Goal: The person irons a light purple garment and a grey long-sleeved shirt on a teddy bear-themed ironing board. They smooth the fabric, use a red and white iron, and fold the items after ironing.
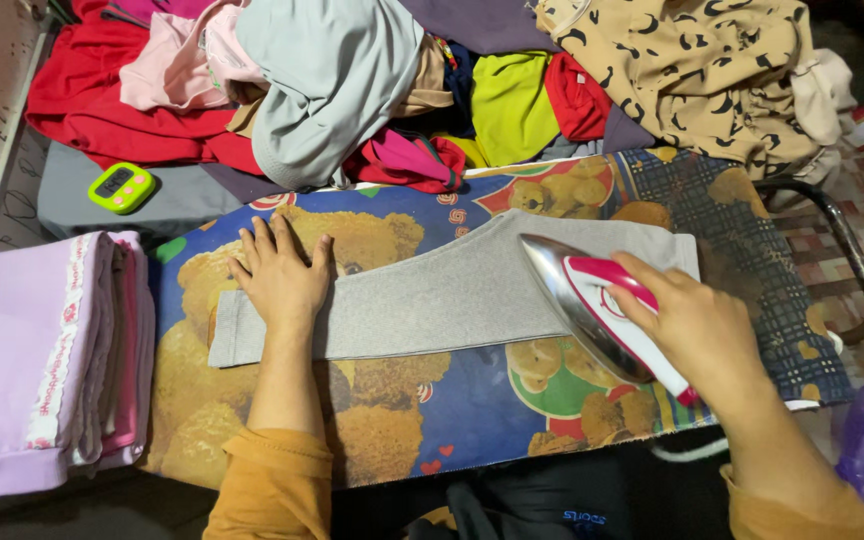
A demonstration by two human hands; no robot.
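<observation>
So in the head view, there's a folded grey knit garment (452, 295) lying flat across an ironing board with a cartoon teddy-bear print cover (392, 420), running left to right. The fabric looks soft and fleecy, long and rectangular with a slanted far edge. The left hand (280, 275) is spread open, palm down, fingers fanned out, pressing on the left part of the grey piece. The right hand (697, 330) is wrapped around the handle of a pink and white steam iron (592, 310), which is tilted up on its edge so the shiny metal soleplate faces left, sitting at the right end of the garment.

Near left, a neat stack of folded pale lilac and pink cloth with lace trim (47, 350) sits just beside the board. Far side is a big messy heap of mixed clothes (352, 80): red, pink, grey-blue, lime, plus a tan piece with black crescent print (692, 70) at far right. A small lime-green digital timer (121, 187) rests on a grey surface at far left. Both sleeves are mustard orange.
</observation>
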